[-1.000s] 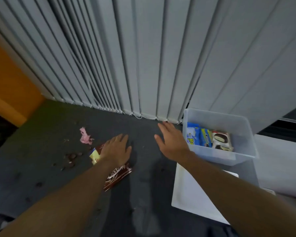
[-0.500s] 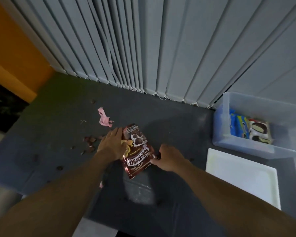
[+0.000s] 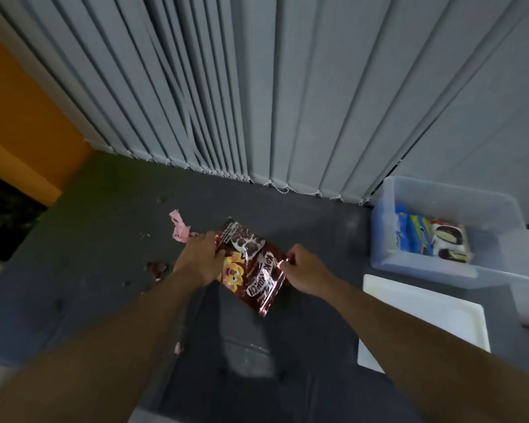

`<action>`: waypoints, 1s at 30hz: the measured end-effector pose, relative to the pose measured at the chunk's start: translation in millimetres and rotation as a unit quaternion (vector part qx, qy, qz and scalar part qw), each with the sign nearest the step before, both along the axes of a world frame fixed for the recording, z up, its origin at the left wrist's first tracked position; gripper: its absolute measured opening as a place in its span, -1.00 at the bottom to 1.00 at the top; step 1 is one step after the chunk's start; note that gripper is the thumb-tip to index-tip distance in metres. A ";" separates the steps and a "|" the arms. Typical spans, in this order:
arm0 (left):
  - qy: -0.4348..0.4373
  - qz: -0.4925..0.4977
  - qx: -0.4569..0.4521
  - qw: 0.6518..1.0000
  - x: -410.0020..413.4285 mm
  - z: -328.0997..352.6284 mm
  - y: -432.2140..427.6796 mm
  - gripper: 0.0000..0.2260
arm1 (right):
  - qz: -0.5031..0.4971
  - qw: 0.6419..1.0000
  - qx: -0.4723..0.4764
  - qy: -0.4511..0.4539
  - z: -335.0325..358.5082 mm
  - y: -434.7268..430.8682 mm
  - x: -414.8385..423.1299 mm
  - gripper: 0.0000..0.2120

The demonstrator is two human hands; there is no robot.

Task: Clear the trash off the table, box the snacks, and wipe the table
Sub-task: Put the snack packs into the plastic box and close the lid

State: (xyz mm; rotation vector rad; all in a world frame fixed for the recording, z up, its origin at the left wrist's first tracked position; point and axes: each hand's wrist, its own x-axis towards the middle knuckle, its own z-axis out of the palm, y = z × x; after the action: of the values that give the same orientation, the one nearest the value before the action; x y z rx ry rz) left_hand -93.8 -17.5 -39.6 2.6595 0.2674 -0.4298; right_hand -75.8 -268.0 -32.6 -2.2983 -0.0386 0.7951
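A brown Koko Krunch cereal packet (image 3: 254, 270) is held just above the dark table (image 3: 110, 239) between both hands. My left hand (image 3: 200, 259) grips its left edge and my right hand (image 3: 303, 270) pinches its right edge. A crumpled pink wrapper (image 3: 180, 229) lies on the table just left of my left hand. Brown crumbs (image 3: 157, 267) are scattered further left. A clear plastic box (image 3: 452, 236) at the right holds blue snack packs (image 3: 413, 236) and a white-and-brown pack (image 3: 449, 244).
A white lid (image 3: 425, 319) lies flat in front of the box. Grey vertical blinds (image 3: 287, 102) hang along the table's far edge. An orange wall (image 3: 22, 123) stands at the left. A small pink scrap (image 3: 178, 348) lies near my left forearm.
My left hand lay flat on the packet and my right hand hovered open. Both hands closed on the packet's edges and lifted it. The view shifted left.
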 end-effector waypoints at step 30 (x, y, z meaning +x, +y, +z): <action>-0.160 -0.239 -0.140 0.948 109.0 110.7 -330.7 -0.69 | -0.380 0.909 0.148 -0.087 103.1 -299.8 52.1 -0.84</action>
State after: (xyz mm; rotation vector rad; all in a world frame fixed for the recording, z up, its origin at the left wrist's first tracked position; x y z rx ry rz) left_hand 15.2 -348.2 71.2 2.4397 -0.5109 -0.1539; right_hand -23.7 -567.8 70.5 -1.8517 0.5840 0.1590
